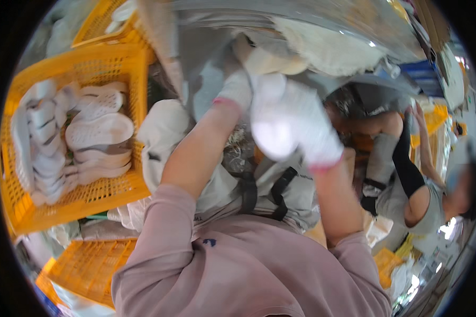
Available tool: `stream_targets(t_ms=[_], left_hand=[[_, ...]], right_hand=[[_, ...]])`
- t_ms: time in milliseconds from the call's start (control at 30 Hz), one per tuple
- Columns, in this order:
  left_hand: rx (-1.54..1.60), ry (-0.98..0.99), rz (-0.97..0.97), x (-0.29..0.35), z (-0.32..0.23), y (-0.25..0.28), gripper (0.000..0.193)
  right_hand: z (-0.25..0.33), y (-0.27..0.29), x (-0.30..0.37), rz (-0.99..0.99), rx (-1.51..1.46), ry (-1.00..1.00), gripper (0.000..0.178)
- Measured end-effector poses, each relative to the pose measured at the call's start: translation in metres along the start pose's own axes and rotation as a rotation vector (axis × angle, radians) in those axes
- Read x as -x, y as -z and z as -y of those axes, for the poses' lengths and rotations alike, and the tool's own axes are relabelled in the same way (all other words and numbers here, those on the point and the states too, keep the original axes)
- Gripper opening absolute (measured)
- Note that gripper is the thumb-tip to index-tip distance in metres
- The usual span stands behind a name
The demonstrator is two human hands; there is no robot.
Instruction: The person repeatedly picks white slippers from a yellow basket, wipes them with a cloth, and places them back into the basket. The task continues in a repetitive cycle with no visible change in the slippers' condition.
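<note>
left hand point(237, 89): gloved, grip blurred, cannot tell | right hand point(301, 127): gloved, fingers clamped on white sole point(272, 138) | crate point(116, 63) of soles left

A yellow plastic crate point(124, 68) stands at the left, its lattice walls upright. Inside it lie white shoe soles point(98, 129), stacked on edge and overlapping in rows that fill most of the compartment. A second yellow crate point(98, 21) sits just behind it, contents unclear. A third yellow crate point(87, 267) lies below, near the lower left rim, partly cut off. Crumpled white cloth point(161, 129) rests just beside the first crate's right wall. At the right a co-worker in a grey top point(423, 203) bends forward, one arm in a black sleeve point(407, 158). Beyond that person the background is blurred.
</note>
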State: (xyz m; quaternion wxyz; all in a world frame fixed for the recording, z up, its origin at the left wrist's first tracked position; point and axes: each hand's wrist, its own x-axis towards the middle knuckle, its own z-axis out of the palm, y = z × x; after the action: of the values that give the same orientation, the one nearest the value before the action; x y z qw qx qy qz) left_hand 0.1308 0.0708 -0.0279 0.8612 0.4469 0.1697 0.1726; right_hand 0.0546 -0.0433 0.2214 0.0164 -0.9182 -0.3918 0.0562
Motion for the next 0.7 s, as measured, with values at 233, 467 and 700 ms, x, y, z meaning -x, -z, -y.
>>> stream_targets(t_ms=[233,467,700], left_hand=[[0.702,0.366,0.034,0.077,-0.023,-0.010,0.049],[0.551,0.501,-0.077,0.085,-0.087,-0.056,0.045],[0.425,0.197,-0.177,0.125,-0.141,-0.024,0.030]], right_hand=[[-0.008,-0.053,0.112,-0.082,-0.642,-0.261,0.069],[-0.052,-0.068,0.151,-0.137,-1.460,-0.880,0.061],[-0.027,-0.058,0.141,-0.037,-0.937,-0.538,0.052]])
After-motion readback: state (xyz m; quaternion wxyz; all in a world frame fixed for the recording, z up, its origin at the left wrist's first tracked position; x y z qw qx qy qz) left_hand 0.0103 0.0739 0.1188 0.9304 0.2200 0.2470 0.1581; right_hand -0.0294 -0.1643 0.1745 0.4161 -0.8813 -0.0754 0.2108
